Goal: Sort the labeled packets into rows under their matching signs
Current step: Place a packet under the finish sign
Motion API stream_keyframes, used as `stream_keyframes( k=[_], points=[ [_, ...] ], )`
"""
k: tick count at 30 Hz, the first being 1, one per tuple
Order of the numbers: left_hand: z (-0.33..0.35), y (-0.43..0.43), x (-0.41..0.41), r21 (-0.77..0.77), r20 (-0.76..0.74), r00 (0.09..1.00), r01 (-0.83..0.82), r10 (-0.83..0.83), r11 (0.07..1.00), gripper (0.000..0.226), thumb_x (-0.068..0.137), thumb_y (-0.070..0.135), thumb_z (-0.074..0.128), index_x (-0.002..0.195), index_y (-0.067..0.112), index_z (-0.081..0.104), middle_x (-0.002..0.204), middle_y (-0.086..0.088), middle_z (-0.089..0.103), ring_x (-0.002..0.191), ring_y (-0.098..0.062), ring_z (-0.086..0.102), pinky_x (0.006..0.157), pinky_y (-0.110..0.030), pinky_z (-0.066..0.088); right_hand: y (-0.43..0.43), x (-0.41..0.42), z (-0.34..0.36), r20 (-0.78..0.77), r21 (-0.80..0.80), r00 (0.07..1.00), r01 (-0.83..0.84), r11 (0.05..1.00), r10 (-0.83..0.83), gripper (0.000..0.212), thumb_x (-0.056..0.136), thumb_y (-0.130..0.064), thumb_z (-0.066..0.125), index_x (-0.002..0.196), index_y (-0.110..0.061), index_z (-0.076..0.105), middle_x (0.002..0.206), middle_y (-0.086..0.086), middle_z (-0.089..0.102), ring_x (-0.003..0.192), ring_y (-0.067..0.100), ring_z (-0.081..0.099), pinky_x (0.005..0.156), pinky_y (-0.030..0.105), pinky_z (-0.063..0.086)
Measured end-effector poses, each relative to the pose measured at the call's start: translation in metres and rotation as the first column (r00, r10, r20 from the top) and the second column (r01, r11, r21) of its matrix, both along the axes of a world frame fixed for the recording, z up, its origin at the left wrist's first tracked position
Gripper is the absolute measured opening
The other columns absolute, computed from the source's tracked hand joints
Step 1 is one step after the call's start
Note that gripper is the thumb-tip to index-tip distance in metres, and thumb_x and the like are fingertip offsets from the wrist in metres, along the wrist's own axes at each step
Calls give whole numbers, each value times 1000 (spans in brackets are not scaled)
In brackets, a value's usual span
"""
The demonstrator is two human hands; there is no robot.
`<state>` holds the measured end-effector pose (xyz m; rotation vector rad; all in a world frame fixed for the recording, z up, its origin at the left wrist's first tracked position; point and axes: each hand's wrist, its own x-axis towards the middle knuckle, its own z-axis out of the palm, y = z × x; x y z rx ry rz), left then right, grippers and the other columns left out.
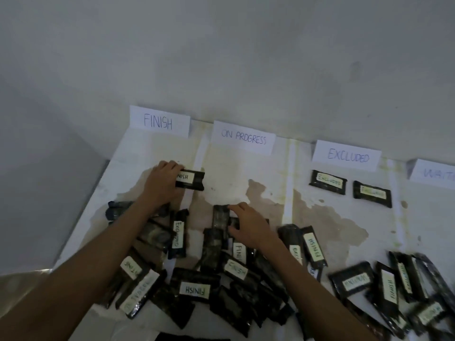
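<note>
Your left hand (162, 184) grips a FINISH packet (191, 179) under the FINISH sign (159, 121); your right hand (247, 225) touches a face-down packet (220, 216), grip unclear. Place it unread and you could misfile it.

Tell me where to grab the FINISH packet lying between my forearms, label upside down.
Take the FINISH packet across its narrow width, fingers coming from above onto its far and near long edges. It lies flat atop the pile, long side running left to right.
</note>
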<state>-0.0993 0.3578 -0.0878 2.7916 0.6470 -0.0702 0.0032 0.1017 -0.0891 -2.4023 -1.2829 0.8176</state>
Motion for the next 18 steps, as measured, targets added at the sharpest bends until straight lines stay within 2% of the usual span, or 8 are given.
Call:
stream_keyframes(
  k=[5,10,16,18],
  points=[
    [-18,63,29,0,-19,999,30,-30,1000,60,60,4,77,116,-3,55,112,-24,53,99,-41,49,75,-49,45,29,-7,-18,42,-26,996,83,996,-81,53,85,-29,57,135,-16,44,128,10,48,111,29,51,89,43,48],
    [-34,95,66,-29,-14,998,54,-55,998,62,65,4,73,122,-3,50,119,-23,47,104,-39,46,81,-50,45,45,-15,-32,80,-49,988,138,989,-134,50,85,-26,56,133,-15,46,125,11,49,107,31,50,87,42,48],
    [-51,119,77,-69,-43,999,3,-6,998,63,68,-3,68,127,-3,46,122,-24,45,106,-40,45,85,-51,45,56,-31,-39,244,-57,942,252,966,-231,52,71,-40,67,114,-11,57,105,14,54,87,31,54,67,39,51],
    [-54,122,76,-73,-34,999,1,-3,997,65,69,-5,67,130,-2,44,125,-25,44,109,-41,45,88,-50,43,60,-37,-36,260,-103,923,320,942,-285,54,73,-43,68,113,-11,53,107,14,49,88,28,51,68,35,50]
  ],
)
